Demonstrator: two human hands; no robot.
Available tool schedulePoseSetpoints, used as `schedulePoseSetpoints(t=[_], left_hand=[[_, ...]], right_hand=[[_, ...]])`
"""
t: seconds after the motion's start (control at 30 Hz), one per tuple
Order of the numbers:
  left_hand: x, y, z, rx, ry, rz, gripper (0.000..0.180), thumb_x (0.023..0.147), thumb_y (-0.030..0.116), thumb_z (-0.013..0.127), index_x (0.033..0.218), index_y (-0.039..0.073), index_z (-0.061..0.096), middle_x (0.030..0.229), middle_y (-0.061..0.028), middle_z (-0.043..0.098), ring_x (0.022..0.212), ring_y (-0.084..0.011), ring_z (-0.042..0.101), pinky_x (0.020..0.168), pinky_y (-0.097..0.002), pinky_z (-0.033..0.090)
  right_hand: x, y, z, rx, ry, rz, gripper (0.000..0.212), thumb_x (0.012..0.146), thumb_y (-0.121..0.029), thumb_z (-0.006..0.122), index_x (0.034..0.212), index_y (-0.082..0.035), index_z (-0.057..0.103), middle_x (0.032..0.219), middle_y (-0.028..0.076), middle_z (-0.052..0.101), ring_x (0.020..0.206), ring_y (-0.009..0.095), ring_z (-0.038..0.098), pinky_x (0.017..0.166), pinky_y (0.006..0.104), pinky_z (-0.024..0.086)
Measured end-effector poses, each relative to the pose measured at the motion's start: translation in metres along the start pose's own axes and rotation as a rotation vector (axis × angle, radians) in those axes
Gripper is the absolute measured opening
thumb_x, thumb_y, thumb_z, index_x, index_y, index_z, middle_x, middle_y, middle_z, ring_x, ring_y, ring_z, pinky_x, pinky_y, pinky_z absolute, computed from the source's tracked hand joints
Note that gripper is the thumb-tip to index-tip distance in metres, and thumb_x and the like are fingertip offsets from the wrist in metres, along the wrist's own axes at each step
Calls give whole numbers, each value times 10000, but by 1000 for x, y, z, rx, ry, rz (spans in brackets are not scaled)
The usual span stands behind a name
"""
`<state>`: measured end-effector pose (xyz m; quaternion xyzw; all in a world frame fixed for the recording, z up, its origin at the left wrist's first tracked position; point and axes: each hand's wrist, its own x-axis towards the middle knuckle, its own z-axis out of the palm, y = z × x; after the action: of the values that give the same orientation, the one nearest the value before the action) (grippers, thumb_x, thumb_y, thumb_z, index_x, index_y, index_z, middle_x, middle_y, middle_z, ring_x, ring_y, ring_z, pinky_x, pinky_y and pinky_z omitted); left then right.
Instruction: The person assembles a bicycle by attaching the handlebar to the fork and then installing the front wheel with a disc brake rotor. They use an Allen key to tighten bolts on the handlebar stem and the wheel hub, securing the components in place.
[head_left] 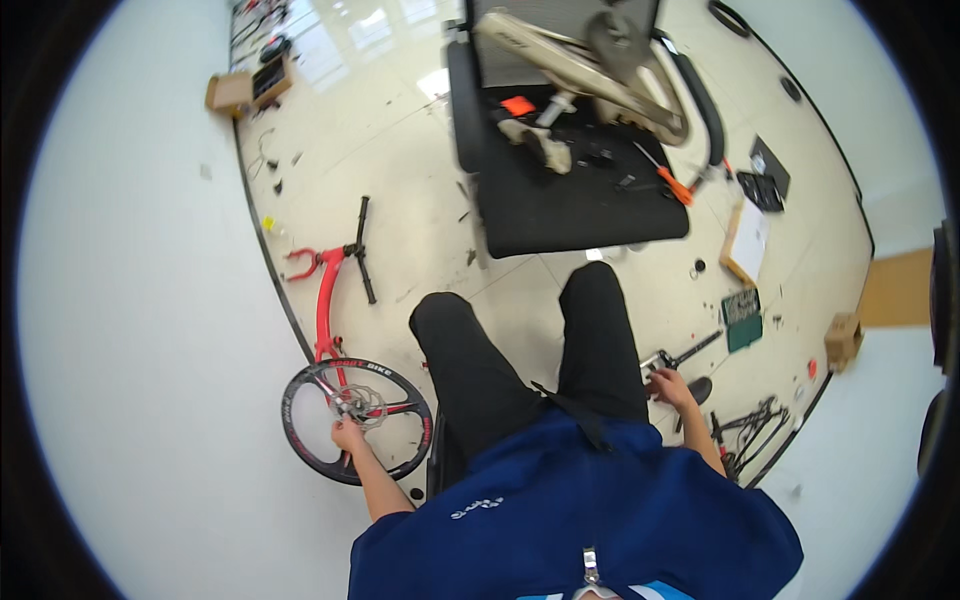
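Note:
On the left, my left hand [347,436] is at the middle of a black three-spoke bicycle wheel [300,452] with red lettering, beside its silver brake disc [372,404]. Its fingers are closed, and a slim silver piece shows beyond them; I cannot make out what it is. The wheel overlaps the lower end of a red bicycle frame [325,300] with a fork and black handlebar [363,250]. My right hand [668,388] is low on the right, fingers slightly bent and apart. Near its fingertips lies a black bar with a silver end [692,350]; contact is unclear.
Ahead stands a black office chair [580,220] holding a beige frame part [560,65] and an orange-handled screwdriver [674,184]. On the right floor lie a green tool case [743,330], a white-topped board [746,242] and black frame parts [750,432]. An open cardboard box [232,92] stands far left.

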<state>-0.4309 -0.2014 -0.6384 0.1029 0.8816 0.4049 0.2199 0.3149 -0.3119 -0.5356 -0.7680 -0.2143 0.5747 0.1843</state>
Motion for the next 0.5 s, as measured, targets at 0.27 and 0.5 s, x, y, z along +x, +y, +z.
schedulePoseSetpoints(t=[0.27,0.5], left_hand=[[-20,228,-44,-215,-184,526,212,946,210,670,813,61,599,703,-19,613,574,-102,549,479,-262,407],[-194,417,-26,-500,-513,723,241,976,182,649,791,63,551,724,4,550,650,-97,517,626,-246,448]], right_hand=[[48,38,-17,89,48,-91,304,955,-266,557,1105,-17,649,938,122,713,754,204,692,586,322,550],[83,-94,-45,108,88,-384,284,949,-252,577,1080,-13,656,890,84,717,760,167,677,602,298,530]])
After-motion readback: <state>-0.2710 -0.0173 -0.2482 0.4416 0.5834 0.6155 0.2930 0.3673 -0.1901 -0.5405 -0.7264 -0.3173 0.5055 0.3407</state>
